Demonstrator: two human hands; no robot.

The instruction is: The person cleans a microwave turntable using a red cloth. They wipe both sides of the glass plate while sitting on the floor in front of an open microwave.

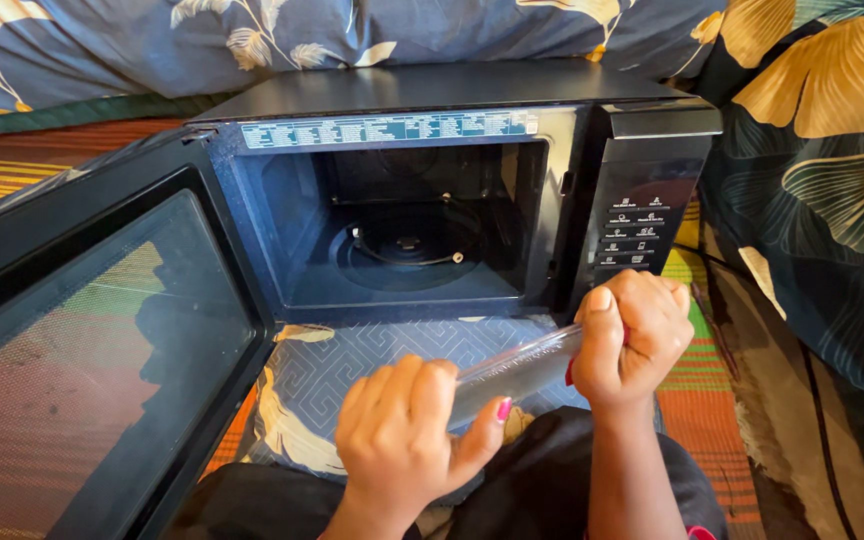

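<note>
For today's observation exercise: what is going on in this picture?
A person sits on the floor before a black microwave whose door hangs wide open. Both hands grip a clear glass plate held edge-on: the left hand at its near end, the right hand at the far end. Inside the oven, the roller ring lies bare, with no plate on it.

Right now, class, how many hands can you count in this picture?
2. The left hand grips the near end of the clear glass plate; the right hand grips its far end, before the open microwave. None seem hidden.
</note>
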